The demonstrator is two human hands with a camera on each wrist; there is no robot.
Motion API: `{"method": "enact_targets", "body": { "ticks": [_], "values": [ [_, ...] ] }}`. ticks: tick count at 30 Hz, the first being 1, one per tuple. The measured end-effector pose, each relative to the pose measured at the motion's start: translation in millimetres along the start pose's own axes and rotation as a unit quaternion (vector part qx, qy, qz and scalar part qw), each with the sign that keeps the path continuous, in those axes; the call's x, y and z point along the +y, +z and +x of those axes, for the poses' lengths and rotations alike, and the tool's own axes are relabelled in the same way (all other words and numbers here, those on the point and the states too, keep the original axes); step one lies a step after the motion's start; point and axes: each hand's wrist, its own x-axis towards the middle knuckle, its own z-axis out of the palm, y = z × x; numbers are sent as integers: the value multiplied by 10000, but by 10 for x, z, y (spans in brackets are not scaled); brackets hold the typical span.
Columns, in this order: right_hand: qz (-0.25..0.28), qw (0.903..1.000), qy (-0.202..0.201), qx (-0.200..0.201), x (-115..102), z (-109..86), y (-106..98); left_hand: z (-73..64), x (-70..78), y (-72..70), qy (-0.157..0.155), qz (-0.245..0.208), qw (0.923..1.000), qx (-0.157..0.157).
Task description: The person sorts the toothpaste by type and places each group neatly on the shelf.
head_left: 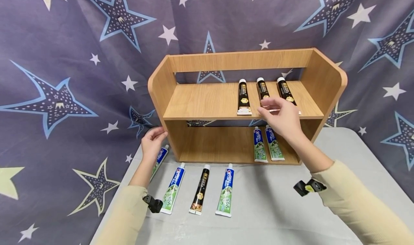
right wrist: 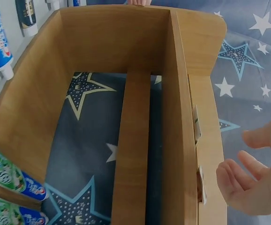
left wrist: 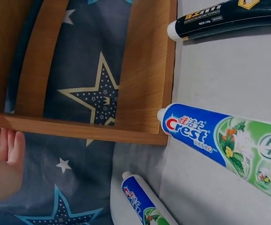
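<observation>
My left hand (head_left: pixel 153 144) holds the front edge of the left side panel of a wooden two-tier shelf (head_left: pixel 165 90), its fingers against the outer face. Over the front of the upper tier is my right hand (head_left: pixel 284 117), fingers loosely bent, thumb apart, nothing between them. Behind it stand out a black toothpaste tube (head_left: pixel 263 88) and another black tube (head_left: pixel 284 88), both partly covered by the hand. To their left lies a third black tube (head_left: pixel 244 96). Two Crest toothpaste tubes (head_left: pixel 260 144) (head_left: pixel 275 144) lie side by side on the lower tier, at its right.
On the grey-covered table (head_left: pixel 258 216), in front of the shelf, lie a black tube (head_left: pixel 200 189) and Crest tubes (head_left: pixel 173 189) (head_left: pixel 225 191) on either side. Another Crest tube (head_left: pixel 160 157) lies beside the left panel, partly behind my left forearm. A star-patterned curtain (head_left: pixel 210 18) hangs behind.
</observation>
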Motion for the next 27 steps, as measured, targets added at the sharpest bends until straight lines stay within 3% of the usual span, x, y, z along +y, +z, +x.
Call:
{"method": "enact_targets", "body": {
  "ticks": [6,14,20,27],
  "values": [
    [57,9996,29,257,195,-221,-125,-54,-19,-94,-179,16,9998,-16],
    [165,9974,268,649,567,-418,-292,-108,-66,-184,-453,245,9983,-270],
    [-80,9954,583,759,800,-529,-364,-235,-128,-167,-413,513,9964,-540],
    [-16,9919,842,947,1076,-635,-396,-450,-280,-81,-361,960,9896,-1009]
  ]
}}
